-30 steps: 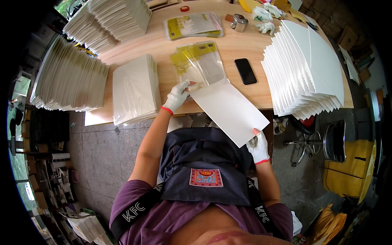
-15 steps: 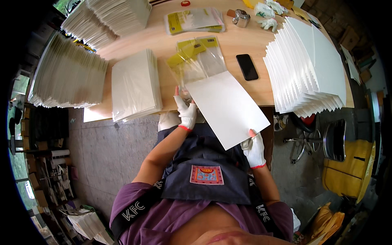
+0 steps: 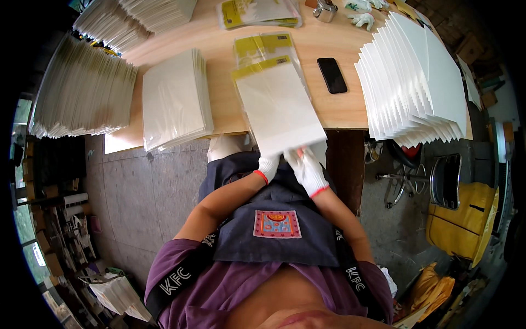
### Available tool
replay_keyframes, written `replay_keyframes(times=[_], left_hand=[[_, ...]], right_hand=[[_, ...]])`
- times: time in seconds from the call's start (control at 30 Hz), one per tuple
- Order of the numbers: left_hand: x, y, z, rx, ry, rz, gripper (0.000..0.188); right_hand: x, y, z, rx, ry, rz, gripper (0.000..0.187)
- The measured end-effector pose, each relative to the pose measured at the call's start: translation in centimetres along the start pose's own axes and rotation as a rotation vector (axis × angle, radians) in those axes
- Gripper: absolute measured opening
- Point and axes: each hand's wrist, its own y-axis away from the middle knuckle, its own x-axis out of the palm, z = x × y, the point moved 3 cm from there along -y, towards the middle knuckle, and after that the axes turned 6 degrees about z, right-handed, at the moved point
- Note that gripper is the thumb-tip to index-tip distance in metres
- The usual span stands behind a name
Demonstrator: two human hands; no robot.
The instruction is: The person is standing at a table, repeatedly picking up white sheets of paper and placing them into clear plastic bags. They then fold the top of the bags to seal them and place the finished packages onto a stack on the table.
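A white sheet [image 3: 282, 109] lies mostly within a clear plastic sleeve with a yellow-green header band [image 3: 263, 67], its near end reaching past the table edge towards me. My right hand [image 3: 308, 171], in a white knitted glove with bare fingertips, is closed at the sheet's near edge. Beside it, my left hand [image 3: 268, 165], gloved the same way, is at the near left corner of the sleeve; its fingertips are hidden, though it appears to pinch the plastic. Another yellow-headed sleeve [image 3: 281, 43] lies flat beneath and beyond the one I handle.
On the wooden table, filled sleeves [image 3: 174, 98] are piled at the left beside taller stacks [image 3: 82, 90]. A black phone [image 3: 332, 75] lies right of the sleeve, near fanned white sheets [image 3: 402, 82]. More sleeves [image 3: 257, 12], a metal tape dispenser [image 3: 324, 11] and gloves [image 3: 360, 21] sit farther back.
The white sheet has turned straighter and gone into the sleeve under the yellow-green header. My right hand has moved left and up to its near edge; my left hand has come down beside it.
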Motion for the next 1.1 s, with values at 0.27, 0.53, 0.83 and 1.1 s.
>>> replay_keyframes(times=[0.27,0.53,0.83,1.1], left_hand=[[-4.1,1.1,-2.7,-0.349,0.260,-0.044,0.020],[-8.5,2.4,-6.0,-0.295,0.142,-0.075,0.022],[-9.7,1.7,-5.5,-0.268,0.168,-0.173,0.017],[-8.9,2.7,-6.6,-0.270,0.056,-0.072,0.025]], right_hand=[[4.3,-1.2,0.4,0.219,0.545,0.245,0.031],[9.5,-2.8,-1.9,-0.525,2.024,0.671,0.015],[8.6,-2.8,-0.8,-0.385,1.854,0.726,0.011],[10.2,-3.0,-0.4,-0.273,1.796,0.678,0.010]])
